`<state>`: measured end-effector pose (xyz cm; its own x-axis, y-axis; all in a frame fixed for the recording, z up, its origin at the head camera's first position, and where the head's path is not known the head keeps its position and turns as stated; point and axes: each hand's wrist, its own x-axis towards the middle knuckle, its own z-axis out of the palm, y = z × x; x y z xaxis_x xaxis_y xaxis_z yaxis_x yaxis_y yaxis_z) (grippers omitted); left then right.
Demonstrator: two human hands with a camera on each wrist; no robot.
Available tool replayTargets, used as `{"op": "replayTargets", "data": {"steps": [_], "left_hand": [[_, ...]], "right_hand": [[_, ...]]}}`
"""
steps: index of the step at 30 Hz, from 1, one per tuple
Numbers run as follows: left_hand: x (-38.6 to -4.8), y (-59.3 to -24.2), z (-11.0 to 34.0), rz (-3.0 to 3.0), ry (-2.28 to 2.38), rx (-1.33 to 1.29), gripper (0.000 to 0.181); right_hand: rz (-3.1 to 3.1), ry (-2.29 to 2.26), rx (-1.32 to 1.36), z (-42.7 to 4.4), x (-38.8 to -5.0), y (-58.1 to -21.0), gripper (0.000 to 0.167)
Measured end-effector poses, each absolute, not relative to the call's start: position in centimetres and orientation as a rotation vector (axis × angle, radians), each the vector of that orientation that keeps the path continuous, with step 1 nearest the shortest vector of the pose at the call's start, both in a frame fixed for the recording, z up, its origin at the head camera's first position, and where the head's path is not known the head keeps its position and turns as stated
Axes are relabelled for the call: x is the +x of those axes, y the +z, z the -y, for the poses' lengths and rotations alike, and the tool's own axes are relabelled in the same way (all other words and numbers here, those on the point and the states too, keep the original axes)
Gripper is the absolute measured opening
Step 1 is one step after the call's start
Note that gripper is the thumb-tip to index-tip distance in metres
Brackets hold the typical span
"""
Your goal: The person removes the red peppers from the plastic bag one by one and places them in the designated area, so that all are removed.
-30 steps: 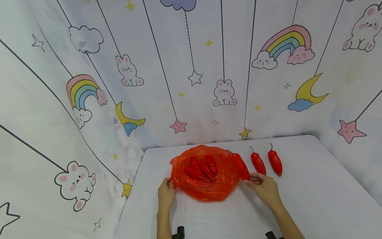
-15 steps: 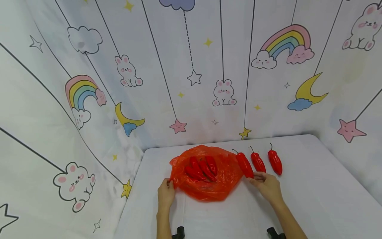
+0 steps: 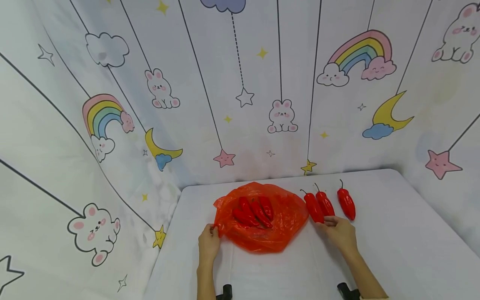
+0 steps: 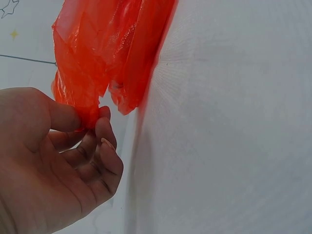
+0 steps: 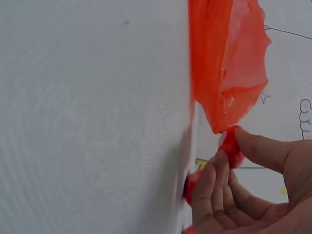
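A red plastic bag (image 3: 258,243) lies opened out on the table, with several red chili peppers (image 3: 258,210) inside it. My left hand (image 3: 208,241) pinches the bag's left edge between thumb and fingers, plain in the left wrist view, where the bag (image 4: 97,58) bunches at the fingertips. My right hand (image 3: 342,235) pinches the lower tip of a red chili pepper (image 3: 313,207) just right of the bag; in the right wrist view this pepper (image 5: 232,146) sits between thumb and fingers. Close beside it lies a second pepper (image 3: 325,203), and a third pepper (image 3: 346,204) lies farther right.
The white table (image 3: 390,250) extends to the right of the peppers and in front of the bag. A cloth wall (image 3: 210,83) printed with rainbows, bears and stars stands behind the table's back edge.
My right hand has moved right with the pepper, away from the bag and close up to the second pepper. The left hand has stayed at the bag's edge.
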<state>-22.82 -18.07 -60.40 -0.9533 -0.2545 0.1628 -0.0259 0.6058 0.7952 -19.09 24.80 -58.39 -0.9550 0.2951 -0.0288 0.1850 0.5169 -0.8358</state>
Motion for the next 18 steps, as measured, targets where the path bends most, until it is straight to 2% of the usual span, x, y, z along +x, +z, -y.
{"op": "replayTargets", "data": {"steps": [18], "left_hand": [[-22.85,-60.58,18.11,2.563,-1.271,0.216,0.015]], "right_hand": [[2.657,1.337,-0.517,-25.75,-20.10,-59.12,0.049]]}}
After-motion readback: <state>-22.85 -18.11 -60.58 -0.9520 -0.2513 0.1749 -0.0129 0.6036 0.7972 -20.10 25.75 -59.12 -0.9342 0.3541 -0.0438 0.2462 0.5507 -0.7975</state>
